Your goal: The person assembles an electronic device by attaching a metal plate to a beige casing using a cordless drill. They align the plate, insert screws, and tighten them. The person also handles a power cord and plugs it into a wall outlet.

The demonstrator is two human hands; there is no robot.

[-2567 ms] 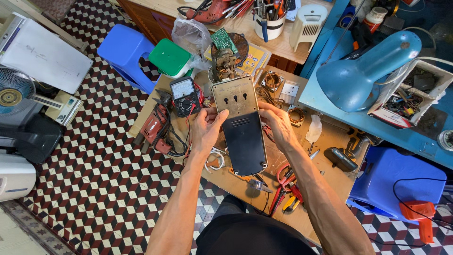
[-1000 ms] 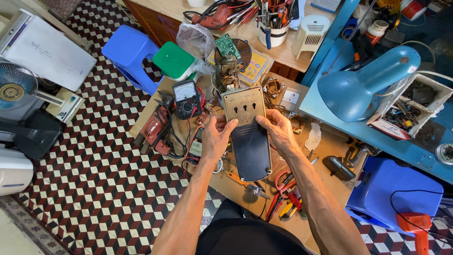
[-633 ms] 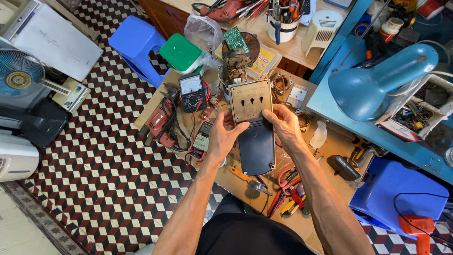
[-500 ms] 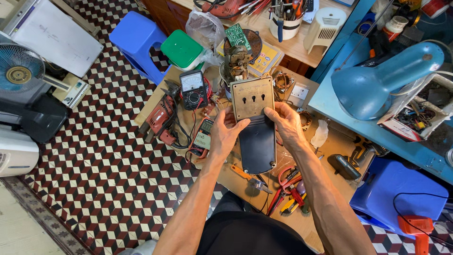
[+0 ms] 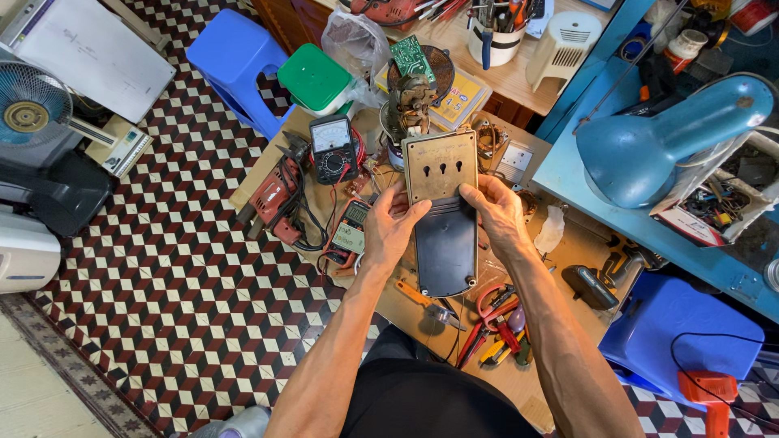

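both hands (image 5: 395,229) still gripping black device (image 5: 444,243), now nearer

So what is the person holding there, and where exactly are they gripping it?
Both hands hold a flat device with a tan plate and black body. The left hand and right hand grip its long side edges, about where plate meets body.

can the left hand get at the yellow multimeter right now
Probably not at once. The left hand is gripping one side of the black and metal panel, with the right hand on the other. The yellow multimeter lies uncovered just beside the left hand, so letting go would free it.
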